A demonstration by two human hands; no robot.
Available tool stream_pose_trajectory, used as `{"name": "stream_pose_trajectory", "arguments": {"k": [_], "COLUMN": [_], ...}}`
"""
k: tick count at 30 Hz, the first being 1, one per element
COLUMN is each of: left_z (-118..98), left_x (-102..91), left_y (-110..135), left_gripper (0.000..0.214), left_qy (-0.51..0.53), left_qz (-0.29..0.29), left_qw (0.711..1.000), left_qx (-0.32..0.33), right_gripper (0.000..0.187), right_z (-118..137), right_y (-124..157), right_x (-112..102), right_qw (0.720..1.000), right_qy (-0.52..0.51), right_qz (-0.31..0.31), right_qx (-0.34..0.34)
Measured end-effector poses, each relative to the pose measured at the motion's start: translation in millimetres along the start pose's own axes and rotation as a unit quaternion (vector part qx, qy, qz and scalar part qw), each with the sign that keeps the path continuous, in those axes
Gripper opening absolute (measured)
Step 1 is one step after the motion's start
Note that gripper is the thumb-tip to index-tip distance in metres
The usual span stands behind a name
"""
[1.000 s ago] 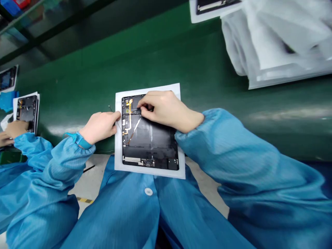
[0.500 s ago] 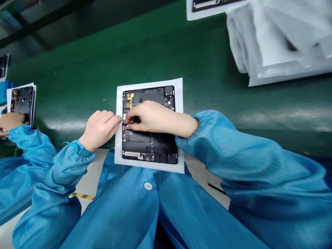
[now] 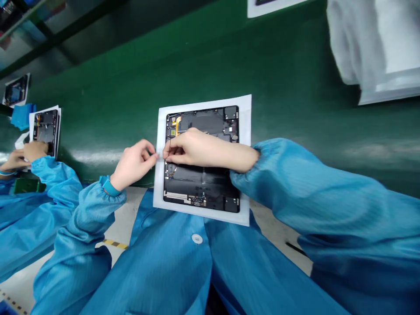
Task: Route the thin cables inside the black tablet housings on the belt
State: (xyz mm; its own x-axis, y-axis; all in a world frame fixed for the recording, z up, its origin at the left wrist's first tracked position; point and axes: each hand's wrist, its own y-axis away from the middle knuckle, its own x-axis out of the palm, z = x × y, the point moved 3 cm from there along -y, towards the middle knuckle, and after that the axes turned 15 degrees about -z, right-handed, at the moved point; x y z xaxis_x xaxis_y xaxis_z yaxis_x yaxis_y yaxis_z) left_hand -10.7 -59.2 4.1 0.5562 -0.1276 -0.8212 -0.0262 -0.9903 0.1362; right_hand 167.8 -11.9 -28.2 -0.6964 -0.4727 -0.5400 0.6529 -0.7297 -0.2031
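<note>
An opened black tablet lies on a white sheet at the near edge of the green belt. It shows an orange flex cable and thin wires along its left side. My right hand rests across the tablet's middle, fingers pinched at its left edge on a thin dark wire. My left hand sits just left of the sheet, thumb and fingers pinched together close to the right fingertips. What the left fingers hold is too thin to make out.
A co-worker's hand in a blue sleeve touches another opened tablet at far left. White foam sheets are piled at the upper right. Another white sheet lies at the top edge. Grey floor shows below the belt.
My right hand slid from the tablet's upper part down to its left edge. My left hand's thin wire no longer sticks out. The view shifted slightly.
</note>
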Motion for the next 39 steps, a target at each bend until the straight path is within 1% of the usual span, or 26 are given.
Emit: {"name": "stream_pose_trajectory", "arguments": {"k": [1, 2, 3, 4, 9, 12, 19, 22, 27, 30, 33, 35, 39], "left_z": [-0.3, -0.9, -1.8, -2.7, -5.7, -6.2, -9.3, -9.3, -12.2, -16.0, -18.0, -17.4, -14.0], "left_x": [4.2, 8.0, 11.0, 13.2, 16.6, 16.9, 17.1, 18.1, 21.1, 21.7, 20.5, 18.5, 14.8], "left_y": [-0.4, -0.8, -1.5, -2.4, -7.9, -10.4, -18.5, -20.9, -21.2, -20.9, -21.8, -23.9, -31.2], "left_gripper": [0.011, 0.013, 0.015, 0.015, 0.016, 0.016, 0.021, 0.024, 0.025, 0.026, 0.027, 0.025, 0.021], "left_qy": [0.012, 0.021, 0.029, 0.036, 0.052, 0.064, 0.104, 0.111, 0.081, 0.056, 0.046, 0.048, 0.068], "left_qz": [0.055, 0.1, 0.13, 0.146, 0.169, 0.199, 0.248, 0.254, 0.226, 0.213, 0.226, 0.231, 0.202], "left_qw": [0.998, 0.995, 0.991, 0.988, 0.983, 0.975, 0.953, 0.948, 0.957, 0.961, 0.96, 0.96, 0.966], "left_qx": [-0.014, -0.023, -0.029, -0.032, -0.05, -0.078, -0.139, -0.156, -0.164, -0.168, -0.161, -0.152, -0.145], "right_gripper": [0.015, 0.016, 0.016, 0.015, 0.015, 0.017, 0.02, 0.019, 0.019, 0.022, 0.024, 0.024, 0.022], "right_z": [0.0, 0.2, 0.6, 1.1, 2.0, 1.0, -2.5, -0.9, 1.8, -0.1, -5.0, -7.8, -9.8], "right_y": [0.2, 0.2, 0.1, -0.1, -0.7, -0.6, -0.1, -0.2, 1.6, 3.2, 4.0, 3.9, 2.7], "right_x": [1.0, 2.0, 2.8, 3.5, 6.1, 7.1, 9.2, 9.0, 3.9, -1.4, -3.5, -2.2, 0.8], "right_qw": [1.0, 1.0, 1.0, 1.0, 0.999, 0.999, 0.999, 0.998, 0.997, 0.994, 0.988, 0.987, 0.987], "right_qy": [0.001, 0.004, 0.008, 0.012, 0.031, 0.035, 0.043, 0.048, 0.06, 0.086, 0.114, 0.12, 0.123], "right_qz": [-0.001, -0.001, -0.002, -0.003, -0.008, -0.011, -0.017, -0.02, -0.021, -0.056, -0.088, -0.091, -0.089], "right_qx": [0.002, 0.004, 0.005, 0.005, 0.004, -0.004, -0.024, -0.034, -0.035, -0.045, -0.047, -0.05, -0.061]}}
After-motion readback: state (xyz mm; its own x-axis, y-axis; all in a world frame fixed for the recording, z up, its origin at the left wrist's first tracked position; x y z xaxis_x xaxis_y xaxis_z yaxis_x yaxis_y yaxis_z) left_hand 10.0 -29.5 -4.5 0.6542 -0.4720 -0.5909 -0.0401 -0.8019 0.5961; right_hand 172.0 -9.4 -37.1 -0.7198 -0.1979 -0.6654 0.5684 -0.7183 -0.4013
